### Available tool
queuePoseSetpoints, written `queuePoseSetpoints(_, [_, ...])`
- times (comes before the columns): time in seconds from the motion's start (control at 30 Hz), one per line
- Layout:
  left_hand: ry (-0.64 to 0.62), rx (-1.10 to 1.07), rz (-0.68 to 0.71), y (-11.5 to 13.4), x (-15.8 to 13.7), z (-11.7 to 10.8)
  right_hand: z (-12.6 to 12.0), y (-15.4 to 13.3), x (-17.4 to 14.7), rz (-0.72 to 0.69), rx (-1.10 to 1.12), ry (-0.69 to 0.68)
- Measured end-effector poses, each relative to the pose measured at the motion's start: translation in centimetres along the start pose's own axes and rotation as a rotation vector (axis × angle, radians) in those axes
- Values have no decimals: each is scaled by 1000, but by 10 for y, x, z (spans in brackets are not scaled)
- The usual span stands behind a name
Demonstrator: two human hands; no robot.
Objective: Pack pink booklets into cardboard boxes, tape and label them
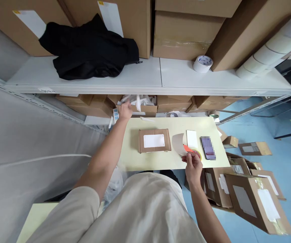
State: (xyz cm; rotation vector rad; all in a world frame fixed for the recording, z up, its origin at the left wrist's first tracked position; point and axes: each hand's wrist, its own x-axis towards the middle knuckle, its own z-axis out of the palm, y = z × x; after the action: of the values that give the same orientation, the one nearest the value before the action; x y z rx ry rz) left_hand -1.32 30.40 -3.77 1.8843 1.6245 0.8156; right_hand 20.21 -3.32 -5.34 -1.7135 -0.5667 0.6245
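Note:
My left hand [125, 110] reaches over the far left edge of the table, beside an open carton [147, 109] of white scraps. Its fingers are blurred, and whether they grip anything is unclear. A white strip [138, 103] appears just right of that hand, over the carton. At the table's right part my right hand [194, 166] is closed on a thin greyish sheet [178, 143] with an orange-red piece [187, 148]. Behind those fingers a yellow-rimmed roll [198, 154] partly shows. A small closed cardboard box [154, 140] with a white label lies between my hands.
On the pale table [145, 163] are a white pad [191, 138], a phone [208, 147] and a white scrap [147, 119]. A shelf [145, 72] above bears a black garment [89, 47], large cartons and a tape roll [202, 64]. Several boxes [257, 199] fill the right floor.

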Motion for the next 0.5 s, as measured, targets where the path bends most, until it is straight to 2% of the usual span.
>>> queuePoseSetpoints(0.07, [31, -68, -59, 5, -5, -2, 0, 0, -3, 10, 13, -17])
queuePoseSetpoints(0.13, [50, -161, -74, 15, -40, -7, 1, -2, -4, 16, 39, -39])
queuePoseSetpoints(0.17, [10, -191, -49, 23, -67, -8, 2, -4, -4, 6, 48, -52])
queuePoseSetpoints(0.2, [-47, -227, -25, 32, -99, -9, 5, -7, -4, -14, 49, -65])
queuePoseSetpoints(0.3, [-494, -427, 57, 65, -194, -2, 17, -19, -4, -144, -8, -115])
queuePoseSetpoints(0.33, [-552, -498, 42, 74, -219, 3, 23, -24, -5, -200, -43, -140])
queuePoseSetpoints(0.4, [-561, -660, -5, 88, -251, 11, 33, -33, -9, -313, -110, -212])
queuePoseSetpoints(0.5, [-505, -876, -57, 93, -262, 17, 44, -42, -16, -450, -150, -348])
